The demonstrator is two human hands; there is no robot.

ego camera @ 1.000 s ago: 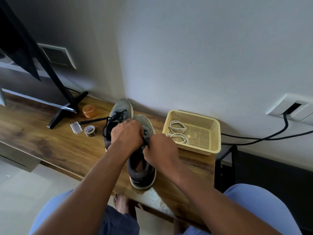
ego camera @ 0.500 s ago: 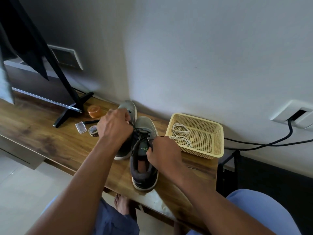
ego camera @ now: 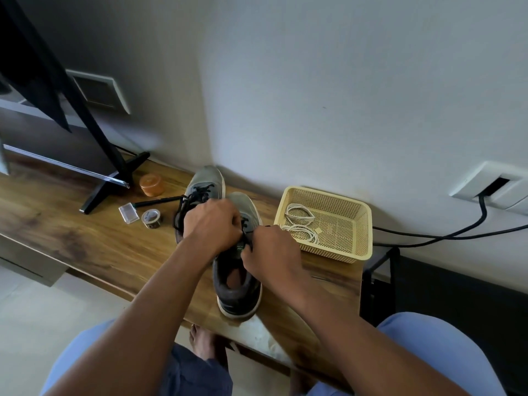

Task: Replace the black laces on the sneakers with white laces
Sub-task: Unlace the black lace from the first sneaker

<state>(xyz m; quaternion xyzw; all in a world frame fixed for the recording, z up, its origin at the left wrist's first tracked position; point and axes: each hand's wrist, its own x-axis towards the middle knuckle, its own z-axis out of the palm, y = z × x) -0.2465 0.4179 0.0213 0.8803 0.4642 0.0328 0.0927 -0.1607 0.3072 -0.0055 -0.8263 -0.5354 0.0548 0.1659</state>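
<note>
Two grey sneakers stand side by side on the wooden table [ego camera: 85, 247], toes toward the wall. The basket [ego camera: 363, 224] is the landmark here. The near sneaker [ego camera: 237, 292] is just left of the basket, its heel close to the table edge. The far sneaker [ego camera: 205, 181] is one place further left and a little more back, partly hidden by the left hand.

The left hand [ego camera: 211, 224] and the right hand [ego camera: 268, 252] meet over the lacing part of the near sneaker. The fingers of both hands are curled and they pinch the black lace [ego camera: 246, 232] between them. The lace is seen only as a short dark piece between the two hands. The far sneaker has its own black lace [ego camera: 183, 207], which hangs loose on its left side.

Inside the basket, at its left part, lie the white laces [ego camera: 300, 215] in two coiled bundles.

Well left of the basket, beyond the sneakers, there are a tape roll [ego camera: 151, 218], a small clear box [ego camera: 128, 214], a black pen [ego camera: 157, 202] and an orange jar [ego camera: 151, 184]. Further left stands a black stand [ego camera: 114, 167].
</note>
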